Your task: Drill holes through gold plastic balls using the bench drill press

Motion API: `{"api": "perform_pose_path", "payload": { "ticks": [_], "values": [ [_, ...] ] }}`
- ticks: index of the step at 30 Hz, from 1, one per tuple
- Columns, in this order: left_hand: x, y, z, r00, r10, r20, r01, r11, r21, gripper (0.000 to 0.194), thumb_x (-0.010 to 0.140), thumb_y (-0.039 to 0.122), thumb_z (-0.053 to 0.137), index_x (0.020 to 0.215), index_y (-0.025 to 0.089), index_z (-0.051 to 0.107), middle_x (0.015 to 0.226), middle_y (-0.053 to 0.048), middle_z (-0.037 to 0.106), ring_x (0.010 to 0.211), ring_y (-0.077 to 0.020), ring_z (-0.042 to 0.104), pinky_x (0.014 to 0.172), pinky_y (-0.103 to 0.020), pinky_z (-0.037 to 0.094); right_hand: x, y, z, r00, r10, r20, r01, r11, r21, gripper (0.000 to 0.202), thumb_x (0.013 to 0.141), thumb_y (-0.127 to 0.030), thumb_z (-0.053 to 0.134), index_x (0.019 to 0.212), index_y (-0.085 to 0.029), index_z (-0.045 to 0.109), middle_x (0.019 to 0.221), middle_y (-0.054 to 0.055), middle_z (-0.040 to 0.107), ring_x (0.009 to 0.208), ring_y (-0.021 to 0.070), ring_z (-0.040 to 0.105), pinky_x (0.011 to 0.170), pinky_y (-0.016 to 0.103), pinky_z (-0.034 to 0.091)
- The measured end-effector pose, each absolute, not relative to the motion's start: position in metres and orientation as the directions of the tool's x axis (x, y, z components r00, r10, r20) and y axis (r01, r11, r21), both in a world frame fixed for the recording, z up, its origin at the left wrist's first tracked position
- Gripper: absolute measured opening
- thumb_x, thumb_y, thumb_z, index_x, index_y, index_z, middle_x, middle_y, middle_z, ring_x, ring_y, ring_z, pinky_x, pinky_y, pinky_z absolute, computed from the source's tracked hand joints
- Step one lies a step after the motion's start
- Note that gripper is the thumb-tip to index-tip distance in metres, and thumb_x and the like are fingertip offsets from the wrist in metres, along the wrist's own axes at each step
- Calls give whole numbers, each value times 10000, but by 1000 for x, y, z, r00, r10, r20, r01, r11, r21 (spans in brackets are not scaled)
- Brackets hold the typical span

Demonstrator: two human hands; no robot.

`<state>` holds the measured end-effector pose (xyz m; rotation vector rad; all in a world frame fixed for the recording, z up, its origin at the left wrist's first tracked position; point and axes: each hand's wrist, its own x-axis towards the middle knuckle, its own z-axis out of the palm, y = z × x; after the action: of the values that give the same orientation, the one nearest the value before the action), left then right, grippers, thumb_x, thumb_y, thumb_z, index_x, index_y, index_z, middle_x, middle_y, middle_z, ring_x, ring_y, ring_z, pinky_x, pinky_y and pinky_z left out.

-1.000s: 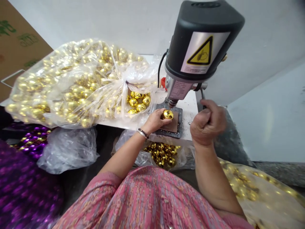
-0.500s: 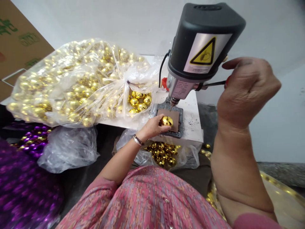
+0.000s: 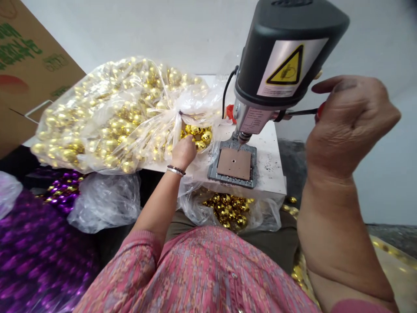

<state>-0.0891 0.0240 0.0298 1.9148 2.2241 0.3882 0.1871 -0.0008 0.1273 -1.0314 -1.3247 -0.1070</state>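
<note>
My left hand [image 3: 184,153] reaches into the opening of a clear plastic bag [image 3: 137,126], over shiny gold mirror-faceted balls [image 3: 206,137]. Its fingertips are hidden, so I cannot see whether they grip a ball. On the right, my right hand [image 3: 350,126] is closed round the red-knobbed end of the feed lever [image 3: 302,112] of a small drill press [image 3: 286,56]. Below the drill bit, a brown square board [image 3: 234,163] with a small hole lies on the grey metal base [image 3: 213,174]; no ball rests on it.
The drill press stands on a white table [image 3: 267,152] strewn with dark specks. Under the table's front edge is an open plastic bag of gold balls [image 3: 231,208]. Purple balls in bags [image 3: 39,243] fill the left side, with a cardboard box [image 3: 29,65] behind.
My left hand has left the board, where it held a gold ball, and moved left to the bag opening. That ball is gone from the board. My right hand stays on the lever.
</note>
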Motion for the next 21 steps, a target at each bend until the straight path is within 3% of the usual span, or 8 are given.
{"api": "perform_pose_path", "payload": {
  "ticks": [3, 6, 10, 13, 15, 18, 21],
  "values": [
    [-94, 39, 28, -185, 976, -114, 967, 202, 153, 427, 1102, 342, 478, 1151, 119, 839, 1218, -245, 817, 1215, -373, 751, 1011, -424, 555, 187, -2, 126, 289, 472, 833, 625, 566, -538, 500, 1071, -301, 422, 712, -94, 702, 873, 25, 752, 922, 45, 711, 840, 210, 482],
    [-91, 43, 21, -98, 985, -139, 981, 120, 154, 424, 1081, 473, 543, 1089, 173, 843, 1201, -214, 815, 1266, -393, 708, 1053, -459, 523, 186, -3, 127, 293, 448, 845, 632, 572, -523, 547, 1075, -328, 407, 625, -110, 628, 817, 30, 705, 892, 48, 700, 815, 216, 477],
    [-83, 39, 13, -6, 991, -132, 988, 27, 153, 398, 1028, 523, 645, 1176, 185, 794, 1268, -216, 800, 1355, -424, 655, 1112, -506, 498, 185, -3, 125, 280, 438, 854, 610, 606, -511, 547, 1086, -386, 431, 695, -99, 685, 814, 26, 689, 871, 39, 681, 812, 207, 470],
    [-81, 36, 11, 6, 986, -165, 987, 21, 159, 443, 1020, 488, 682, 1307, 152, 707, 1294, -245, 793, 1304, -422, 702, 1135, -543, 487, 185, -3, 122, 281, 464, 840, 588, 608, -533, 568, 1102, -443, 411, 786, -101, 735, 877, 16, 715, 894, 28, 662, 843, 203, 461],
    [-83, 35, 12, 34, 982, -187, 975, 8, 220, 511, 1019, 456, 698, 1402, 125, 630, 1231, -245, 806, 1213, -404, 746, 1118, -552, 494, 184, -4, 122, 294, 477, 828, 582, 598, -551, 514, 1096, -420, 436, 872, -104, 773, 910, 13, 733, 907, 29, 665, 860, 205, 464],
    [-89, 38, 11, 116, 980, -162, 907, -38, 420, 624, 993, 396, 737, 1502, 92, 542, 1215, -218, 796, 1113, -339, 763, 1021, -465, 547, 184, -4, 124, 316, 487, 814, 582, 578, -572, 437, 1075, -362, 468, 962, -103, 801, 905, 14, 736, 893, 32, 673, 854, 202, 471],
    [-91, 42, 6, 206, 977, -60, 811, -137, 568, 572, 921, 346, 792, 1418, 113, 630, 1175, -159, 784, 1025, -272, 737, 929, -382, 568, 185, -6, 126, 307, 506, 806, 592, 562, -578, 415, 1062, -350, 484, 962, -104, 803, 884, 9, 723, 848, 22, 658, 864, 198, 487]
  ]
}}
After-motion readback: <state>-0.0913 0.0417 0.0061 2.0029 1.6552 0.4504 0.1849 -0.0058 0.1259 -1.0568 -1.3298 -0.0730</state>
